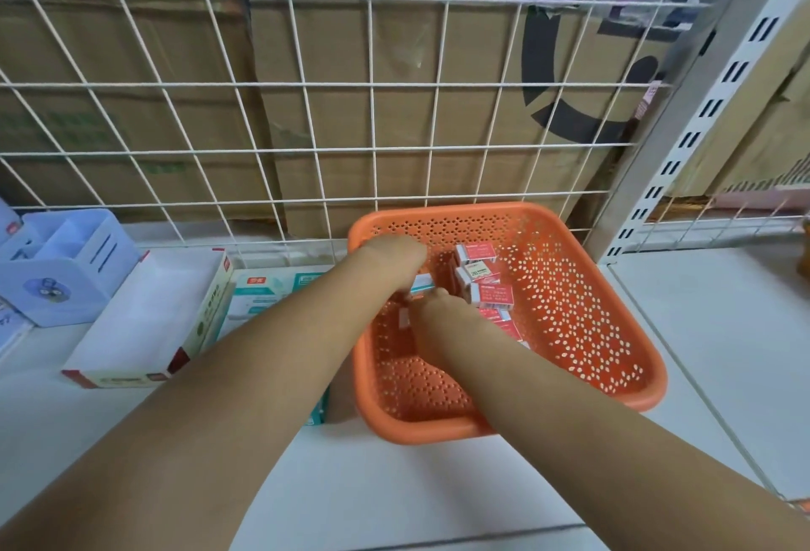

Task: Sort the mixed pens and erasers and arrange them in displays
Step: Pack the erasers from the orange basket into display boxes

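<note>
1. A wire grid backs the white shelf; cardboard boxes stand behind it.
2. An orange basket sits on the shelf against the grid, right of centre.
3. An open white display box lies left of the basket, with a teal box between them, partly under the left forearm.
4. A blue organizer stands at the far left.
5. The left hand is inside the basket's back-left corner, fingers curled down, gripping a teal-edged eraser.
6. The right hand is in the basket just beside the left. Its fingers are hidden underneath, so its state cannot be told.
7. Red erasers lie loose mid-basket, just right of both hands.
</note>
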